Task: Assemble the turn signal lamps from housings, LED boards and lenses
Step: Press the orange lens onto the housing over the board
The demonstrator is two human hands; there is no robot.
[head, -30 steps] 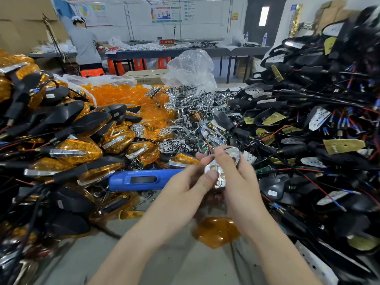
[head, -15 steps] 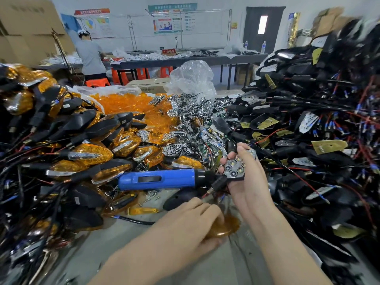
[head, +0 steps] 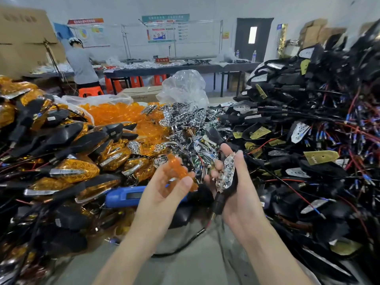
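Two hands raised side by side over the one bare strip of grey bench (head: 185,268), close together but apart. Palm up, left hand (head: 162,192) with thumb and fingers curled round an amber lens (head: 177,169); lens blurred, tilt not readable. Beside it, right hand (head: 242,192) with fingers and thumb wrapped round a black housing (head: 233,185), a chrome LED reflector (head: 226,171) seated in its face and turned toward the left hand. Black stem (head: 219,201) pointing down below the palm, trailing a thin wire (head: 197,234) onto the bench. Lens just beside the housing, not touching it.

Hemmed in on three sides:
- Left: heap of finished lamps (head: 72,171), amber and black, edge near the left forearm.
- Right: taller heap of bare housings (head: 308,140) with red and blue leads, edge just beside the right wrist.
- Ahead: loose lenses (head: 119,114) in a clear bag, pile of chrome reflectors (head: 185,118) next to them, crumpled plastic bag (head: 184,87) behind.

Blue electric screwdriver (head: 125,197) lying crosswise on the bench just behind the left hand, tip end hidden by it. Open room only in the narrow channel between and below the forearms, toward the viewer. Far back: long table (head: 164,68) and a standing person in grey (head: 82,64).
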